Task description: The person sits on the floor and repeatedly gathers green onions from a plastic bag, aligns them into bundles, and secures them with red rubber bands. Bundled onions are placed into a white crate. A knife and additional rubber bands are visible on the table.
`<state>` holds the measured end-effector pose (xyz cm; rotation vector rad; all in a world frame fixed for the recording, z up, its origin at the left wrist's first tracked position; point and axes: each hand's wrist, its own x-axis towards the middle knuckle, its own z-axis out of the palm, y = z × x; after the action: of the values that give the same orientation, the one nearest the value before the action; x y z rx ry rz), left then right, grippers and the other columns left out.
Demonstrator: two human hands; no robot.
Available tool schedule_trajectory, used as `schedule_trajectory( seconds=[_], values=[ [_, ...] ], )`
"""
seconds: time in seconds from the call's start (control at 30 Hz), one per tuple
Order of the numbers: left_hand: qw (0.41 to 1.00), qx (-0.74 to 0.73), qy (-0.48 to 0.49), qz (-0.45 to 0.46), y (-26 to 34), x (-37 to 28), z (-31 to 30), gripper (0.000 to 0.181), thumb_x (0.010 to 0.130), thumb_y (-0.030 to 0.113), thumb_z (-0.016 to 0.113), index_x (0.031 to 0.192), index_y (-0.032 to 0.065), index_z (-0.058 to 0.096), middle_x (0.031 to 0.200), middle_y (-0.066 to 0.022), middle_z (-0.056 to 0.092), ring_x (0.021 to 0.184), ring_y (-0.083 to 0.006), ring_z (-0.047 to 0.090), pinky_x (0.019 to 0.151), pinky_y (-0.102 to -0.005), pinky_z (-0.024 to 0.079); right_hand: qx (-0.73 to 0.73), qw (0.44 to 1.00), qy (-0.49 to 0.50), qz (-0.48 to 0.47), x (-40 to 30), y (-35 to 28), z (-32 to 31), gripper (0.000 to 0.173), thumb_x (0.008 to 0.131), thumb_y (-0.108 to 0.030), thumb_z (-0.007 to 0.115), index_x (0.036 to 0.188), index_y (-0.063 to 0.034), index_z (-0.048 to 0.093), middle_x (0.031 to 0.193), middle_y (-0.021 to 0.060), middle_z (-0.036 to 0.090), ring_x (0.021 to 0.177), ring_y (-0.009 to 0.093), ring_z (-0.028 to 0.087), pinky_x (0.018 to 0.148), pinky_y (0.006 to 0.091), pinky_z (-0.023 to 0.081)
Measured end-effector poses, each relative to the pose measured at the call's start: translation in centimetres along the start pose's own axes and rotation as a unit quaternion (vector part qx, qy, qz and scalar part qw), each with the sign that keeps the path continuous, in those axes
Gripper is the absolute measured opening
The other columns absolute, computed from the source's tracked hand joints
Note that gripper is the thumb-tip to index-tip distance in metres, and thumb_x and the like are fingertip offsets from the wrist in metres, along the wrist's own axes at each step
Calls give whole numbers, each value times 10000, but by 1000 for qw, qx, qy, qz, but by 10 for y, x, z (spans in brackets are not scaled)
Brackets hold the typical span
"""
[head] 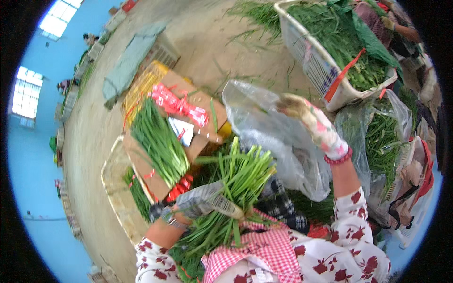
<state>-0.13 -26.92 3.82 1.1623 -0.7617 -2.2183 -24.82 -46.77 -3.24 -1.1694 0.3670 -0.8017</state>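
My left hand, in a grey glove, is closed round a loose bunch of long green stalks, likely garlic chives, held near my chest. The pale cut ends point up and the leaves hang below. My right hand, in a patterned glove, is raised over a clear plastic bag; its fingers are blurred, and whether they hold anything cannot be told. To the left a neat bunch of green leaves lies on cardboard, beside a bundle of red ties and a small white card.
A white basket of greens stands at upper right, near a co-worker's gloved hand. A yellow crate supports the cardboard. A cream crate is at left, and another plastic bag with greens is at right.
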Motion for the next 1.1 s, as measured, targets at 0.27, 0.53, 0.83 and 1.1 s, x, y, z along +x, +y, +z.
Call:
schedule_trajectory(
  seconds=[0.27, 0.53, 0.83, 1.1],
  values=[
    [962, -267, -10, 50, -83, -21, 0, 811, 673, 303, 808, 1329, -15, 452, 1171, -225, 600, 973, -318, 649, 840, -423, 542, -199, 909, -361, 61, 14, 49, 120, 438, 1014, -281, 361, 1367, -34, 441, 1333, 92, 512, 1165, 175, 525, 1025, 268, 372],
    [906, -283, 186, 254, -84, -58, -5, 663, 818, 399, 709, 1310, 9, 494, 1194, -120, 606, 1016, -233, 631, 908, -380, 512, -26, 968, -145, 204, -27, 78, 142, 736, 835, -164, 705, 1429, 0, 303, 1431, 142, 391, 1321, 236, 370, 1076, 397, 342],
    [833, -32, 432, 345, -152, -34, -21, 737, 871, 289, 678, 1433, 30, 278, 1314, -102, 473, 1134, -173, 479, 992, -340, 392, 104, 958, -9, 267, -61, 78, 245, 409, 861, -141, 664, 1234, -23, 546, 1121, 49, 617, 1015, 138, 571, 879, 303, 462],
    [903, -149, 336, 222, -175, -71, 12, 751, 737, 228, 784, 1366, 34, 422, 1201, -73, 578, 1093, -152, 540, 962, -309, 437, 146, 946, 52, 286, -51, 80, 261, 433, 784, -62, 746, 1177, -33, 569, 1056, 47, 653, 917, 156, 626, 847, 308, 500]
  ],
)
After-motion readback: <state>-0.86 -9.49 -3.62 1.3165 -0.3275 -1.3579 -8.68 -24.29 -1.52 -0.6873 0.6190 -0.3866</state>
